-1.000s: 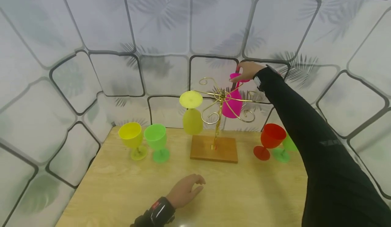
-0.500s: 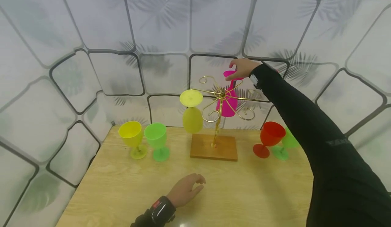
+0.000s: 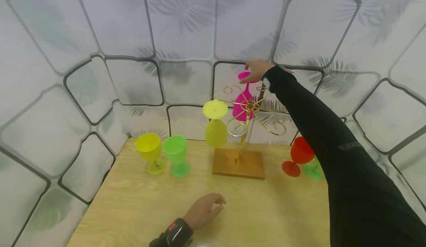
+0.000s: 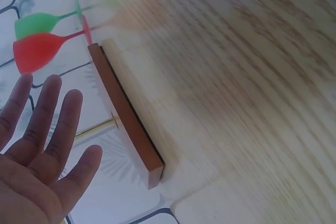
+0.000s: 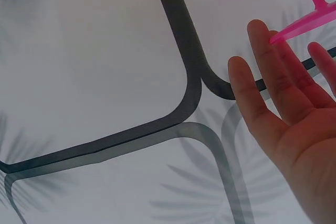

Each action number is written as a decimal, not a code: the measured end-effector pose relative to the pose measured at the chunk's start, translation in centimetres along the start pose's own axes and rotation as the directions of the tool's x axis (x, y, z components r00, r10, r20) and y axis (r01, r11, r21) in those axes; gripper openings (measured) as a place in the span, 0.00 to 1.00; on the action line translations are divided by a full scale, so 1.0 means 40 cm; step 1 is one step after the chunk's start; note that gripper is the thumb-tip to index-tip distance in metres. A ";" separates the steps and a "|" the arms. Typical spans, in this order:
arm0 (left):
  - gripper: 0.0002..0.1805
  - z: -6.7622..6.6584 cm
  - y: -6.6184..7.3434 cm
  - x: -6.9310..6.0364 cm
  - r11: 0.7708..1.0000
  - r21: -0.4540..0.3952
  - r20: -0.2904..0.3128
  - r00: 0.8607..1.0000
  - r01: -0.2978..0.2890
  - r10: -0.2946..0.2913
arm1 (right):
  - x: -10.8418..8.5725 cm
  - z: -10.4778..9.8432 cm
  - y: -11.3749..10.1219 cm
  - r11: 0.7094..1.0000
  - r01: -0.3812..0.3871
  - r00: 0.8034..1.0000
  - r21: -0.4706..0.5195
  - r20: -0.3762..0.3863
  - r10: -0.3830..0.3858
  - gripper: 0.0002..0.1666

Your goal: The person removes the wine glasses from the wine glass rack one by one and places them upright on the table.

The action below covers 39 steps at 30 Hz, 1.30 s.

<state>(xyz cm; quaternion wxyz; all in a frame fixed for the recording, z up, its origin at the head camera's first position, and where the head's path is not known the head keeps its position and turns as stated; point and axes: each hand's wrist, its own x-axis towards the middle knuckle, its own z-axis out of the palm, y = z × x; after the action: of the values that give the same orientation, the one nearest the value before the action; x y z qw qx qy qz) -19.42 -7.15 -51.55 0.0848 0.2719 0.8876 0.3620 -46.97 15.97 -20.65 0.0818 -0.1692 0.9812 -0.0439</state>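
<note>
At the gold goblet rack [image 3: 250,105], my right hand [image 3: 257,70] holds a pink goblet [image 3: 242,108] upside down by its foot. The bowl hangs behind the rack's curled arms; whether the stem touches a hook I cannot tell. In the right wrist view, my fingers [image 5: 278,77] are at the rim of the pink foot [image 5: 310,23]; the thumb is hidden. A yellow goblet [image 3: 216,133] hangs inverted on the rack's left. My left hand [image 3: 203,210], fingers loosely bent, holds nothing above the table in front of the rack's wooden base [image 3: 237,169].
On the table [image 3: 133,210], a yellow goblet [image 3: 148,147] and a green goblet [image 3: 175,149] stand upright at left. A red goblet [image 3: 301,151] and a second green goblet [image 3: 313,171] stand at right, partly behind my right sleeve. A patterned curtain [image 3: 186,25] hangs behind.
My right hand has carried the pink goblet leftward and slightly up, round behind the rack. The left hand has barely moved. The head view has shifted slightly.
</note>
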 end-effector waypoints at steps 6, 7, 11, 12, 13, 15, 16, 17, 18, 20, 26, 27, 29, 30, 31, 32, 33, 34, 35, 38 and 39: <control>0.09 0.008 0.001 -0.016 1.000 -0.020 0.000 1.000 0.023 -0.023 | 0.014 0.003 -0.051 0.999 0.008 0.999 -0.047 -0.031 -0.009 0.40; 0.09 0.011 0.002 -0.018 0.999 -0.025 0.001 1.000 0.025 -0.025 | 0.018 0.004 -0.057 0.998 0.013 0.999 -0.057 -0.033 -0.015 0.41; 0.10 0.019 0.002 -0.016 0.999 -0.036 0.012 0.999 0.039 -0.038 | 0.023 0.006 -0.094 0.997 0.036 0.998 -0.067 -0.046 -0.039 0.39; 0.10 0.021 0.002 -0.015 0.999 -0.032 0.013 0.999 0.039 -0.039 | 0.022 0.006 -0.105 0.997 0.039 0.998 -0.060 -0.050 -0.042 0.39; 0.10 0.023 0.002 -0.015 0.999 -0.029 0.016 0.999 0.039 -0.039 | 0.023 0.007 -0.113 0.997 0.044 0.997 -0.060 -0.053 -0.047 0.39; 0.10 0.025 0.002 -0.014 0.999 -0.029 0.017 0.999 0.037 -0.036 | 0.021 0.009 -0.131 0.997 0.048 0.997 -0.053 -0.054 -0.051 0.38; 0.10 0.026 0.002 -0.014 0.999 -0.030 0.018 0.999 0.035 -0.035 | 0.023 0.011 -0.137 0.997 0.052 0.997 -0.054 -0.055 -0.055 0.38; 0.10 0.027 0.002 -0.015 0.999 -0.031 0.018 0.999 0.031 -0.030 | 0.028 0.014 -0.139 0.997 0.060 0.997 -0.051 -0.052 -0.063 0.38; 0.10 0.028 0.004 -0.016 0.999 -0.034 0.019 0.999 0.031 -0.030 | 0.031 0.015 -0.143 0.997 0.065 0.997 -0.050 -0.047 -0.067 0.38; 0.10 0.027 0.007 -0.016 0.999 -0.040 0.018 0.999 0.036 -0.035 | 0.039 0.019 -0.151 0.995 0.084 0.995 -0.049 -0.045 -0.087 0.39; 0.09 0.022 0.017 -0.020 0.999 -0.007 0.017 0.999 0.044 -0.044 | 0.034 0.017 -0.190 0.982 0.184 0.981 -0.032 -0.058 -0.186 0.38; 0.09 0.022 0.017 -0.020 0.999 -0.005 0.017 0.999 0.043 -0.043 | 0.029 0.017 -0.200 0.979 0.201 0.978 -0.027 -0.055 -0.202 0.38; 0.09 0.024 0.017 -0.020 0.999 -0.007 0.020 0.999 0.042 -0.042 | 0.021 0.021 -0.218 0.971 0.239 0.969 -0.019 -0.055 -0.240 0.38; 0.09 0.026 0.017 -0.020 0.999 -0.010 0.022 0.999 0.042 -0.042 | 0.013 0.022 -0.230 0.966 0.257 0.965 -0.010 -0.049 -0.258 0.38; 0.09 0.027 0.017 -0.020 0.999 -0.013 0.023 0.999 0.040 -0.040 | 0.004 0.024 -0.242 0.962 0.273 0.961 0.001 -0.041 -0.272 0.38; 0.09 0.029 0.018 -0.020 0.999 -0.014 0.026 0.999 0.040 -0.040 | -0.004 0.026 -0.254 0.957 0.291 0.956 0.010 -0.037 -0.290 0.38; 0.09 0.030 0.020 -0.020 0.999 -0.015 0.029 0.999 0.040 -0.040 | -0.010 0.030 -0.265 0.949 0.315 0.949 0.021 -0.038 -0.314 0.38; 0.09 0.032 0.022 -0.019 0.999 -0.011 0.031 0.999 0.038 -0.038 | -0.018 0.032 -0.277 0.941 0.338 0.941 0.032 -0.040 -0.336 0.38; 0.09 0.033 0.024 -0.018 0.999 -0.005 0.031 0.999 0.036 -0.036 | -0.029 0.033 -0.291 0.933 0.359 0.933 0.039 -0.039 -0.358 0.38; 0.09 0.033 0.035 -0.015 0.999 0.007 0.035 0.999 0.034 -0.034 | -0.046 0.042 -0.322 0.909 0.416 0.909 0.042 -0.050 -0.414 0.38; 0.09 0.033 0.037 -0.014 0.999 0.009 0.032 0.999 0.033 -0.033 | -0.049 0.046 -0.330 0.902 0.429 0.903 0.037 -0.052 -0.427 0.38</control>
<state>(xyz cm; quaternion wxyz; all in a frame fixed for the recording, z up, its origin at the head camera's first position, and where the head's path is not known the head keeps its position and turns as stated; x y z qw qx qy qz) -17.87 -5.79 -51.50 0.1040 0.2633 0.8921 0.3521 -40.53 4.15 -20.67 0.0533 -0.3776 0.9202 -0.0879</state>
